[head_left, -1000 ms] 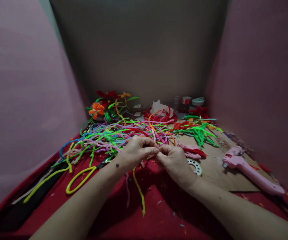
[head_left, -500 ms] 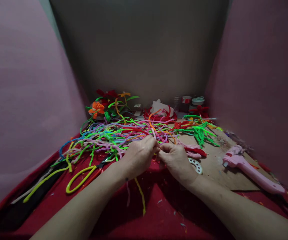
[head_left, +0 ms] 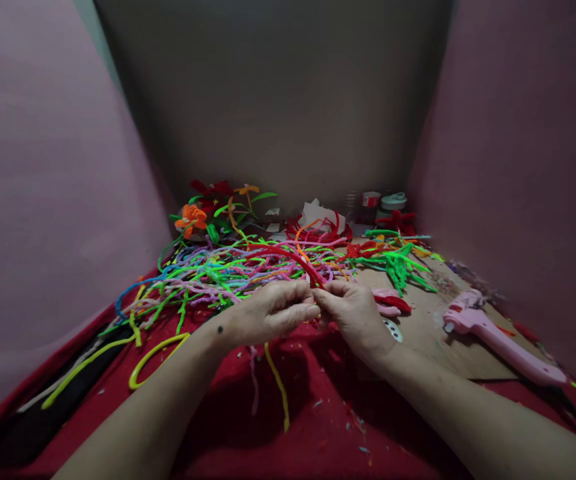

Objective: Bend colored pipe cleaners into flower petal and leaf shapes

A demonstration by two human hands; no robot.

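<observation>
Nearest, low in the frame, a red cloth (head_left: 328, 420) covers the work surface, flecked with bits of fluff. Above it, at centre, the left hand (head_left: 268, 315) and right hand (head_left: 355, 313) meet fingertip to fingertip. Both are curled into a pinch on the end of a red pipe cleaner (head_left: 288, 253), which arches up and leftward over the heap. A yellow strand (head_left: 278, 387) dangles below the left hand; whether it is held there is hard to tell. At right, a pink glue gun (head_left: 498, 339) lies on cardboard (head_left: 433, 340). Beyond the hands sprawls a tangle of coloured pipe cleaners (head_left: 208, 273). Farthest back, left of centre, stand finished flowers (head_left: 195, 217), with small jars (head_left: 383, 202) to their right.
</observation>
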